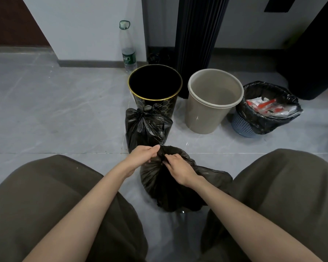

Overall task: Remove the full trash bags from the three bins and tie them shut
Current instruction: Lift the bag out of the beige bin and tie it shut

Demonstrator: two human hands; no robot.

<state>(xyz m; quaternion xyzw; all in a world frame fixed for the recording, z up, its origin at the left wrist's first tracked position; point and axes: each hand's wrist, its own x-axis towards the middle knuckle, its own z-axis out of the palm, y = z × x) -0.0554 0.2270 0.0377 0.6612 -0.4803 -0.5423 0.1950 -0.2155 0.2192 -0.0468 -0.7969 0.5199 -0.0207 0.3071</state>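
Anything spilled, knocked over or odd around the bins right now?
Nothing spilled or tipped. The black bin and beige bin stand upright and empty, the tied bag sits before the black bin, and the left hand and right hand grip the second bag. Only stray: a plastic bottle upright by the wall. The blue basket is still full.

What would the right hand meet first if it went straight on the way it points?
The right hand, already pinching the near bag's neck, points at the left hand; it would likely meet that first, though depth is unclear.
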